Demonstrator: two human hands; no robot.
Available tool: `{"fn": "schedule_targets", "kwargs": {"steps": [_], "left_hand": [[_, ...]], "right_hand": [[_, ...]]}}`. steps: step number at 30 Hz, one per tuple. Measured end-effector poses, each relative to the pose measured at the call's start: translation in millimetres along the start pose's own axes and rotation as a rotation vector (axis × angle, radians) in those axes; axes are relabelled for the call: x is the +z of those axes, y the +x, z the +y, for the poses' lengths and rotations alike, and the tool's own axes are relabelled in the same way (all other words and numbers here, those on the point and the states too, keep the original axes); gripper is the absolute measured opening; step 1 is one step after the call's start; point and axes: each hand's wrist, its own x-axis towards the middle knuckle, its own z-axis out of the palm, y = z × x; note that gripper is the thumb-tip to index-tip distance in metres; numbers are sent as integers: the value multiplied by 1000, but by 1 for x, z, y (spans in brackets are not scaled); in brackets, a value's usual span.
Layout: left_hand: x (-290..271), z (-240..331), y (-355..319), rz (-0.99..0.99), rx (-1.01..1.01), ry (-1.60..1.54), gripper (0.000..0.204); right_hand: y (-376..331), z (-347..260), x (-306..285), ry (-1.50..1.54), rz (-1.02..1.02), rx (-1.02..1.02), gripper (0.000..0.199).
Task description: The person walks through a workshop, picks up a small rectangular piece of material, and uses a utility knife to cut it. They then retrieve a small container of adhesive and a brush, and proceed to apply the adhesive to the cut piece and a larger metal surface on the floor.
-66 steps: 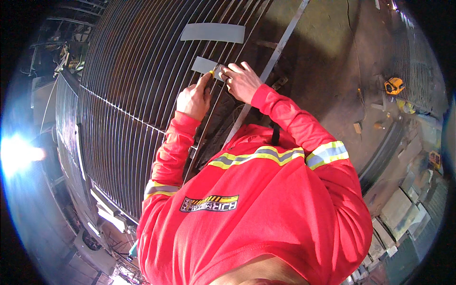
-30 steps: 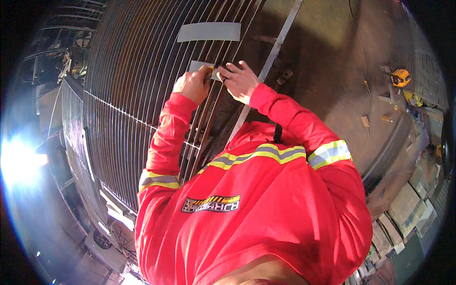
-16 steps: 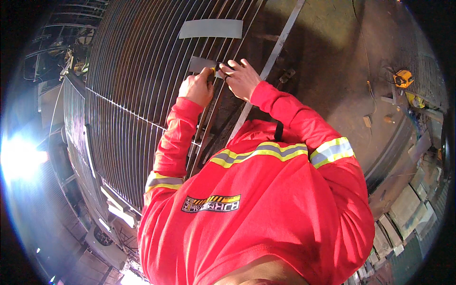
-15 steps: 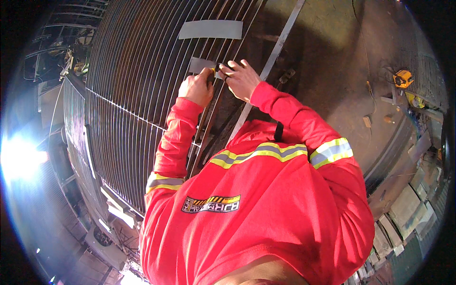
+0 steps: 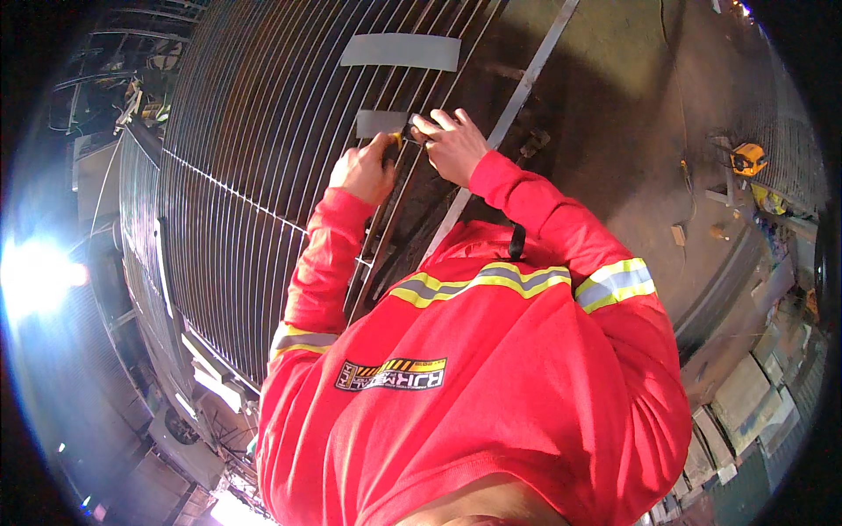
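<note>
Both of my hands meet over a metal grille of long parallel bars point(image 5: 263, 131). Between them sits a small yellow-and-black tool point(image 5: 406, 134), its kind mostly hidden by fingers. My left hand point(image 5: 364, 174) is closed, thumb and fingertips pinching the tool's yellow end. At the dark end, my right hand point(image 5: 452, 145) grips with thumb and bent fingers, the other fingers raised. A small grey rectangular plate point(image 5: 380, 124) lies on the bars just beyond my left fingertips. Farther off, a longer grey plate point(image 5: 401, 52) rests across the bars.
A long flat metal bar point(image 5: 526, 85) runs diagonally to the right of my hands. On the brown floor at the right stand a yellow boxy device point(image 5: 748, 159) and a small wooden block point(image 5: 678, 234). Glaring light point(image 5: 39, 276) comes from the left.
The view has shifted slightly. My left hand has drawn back a little from the small plate, and my right hand has moved slightly right. Both still hold the small tool.
</note>
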Motion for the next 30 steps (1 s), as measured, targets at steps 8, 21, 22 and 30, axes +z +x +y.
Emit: {"fn": "schedule_targets", "kwargs": {"steps": [8,21,22,30], "left_hand": [[-6,22,2,-72,-116,2,31],[-56,7,-83,299,-409,-569,48],[-53,4,-83,306,-490,-717,49],[45,-25,-80,553,-486,-454,35]], "right_hand": [[-1,5,8,1,117,-17,35],[-1,8,14,62,118,55,36],[-1,10,10,162,158,91,38],[17,44,-27,1015,431,546,47]]}}
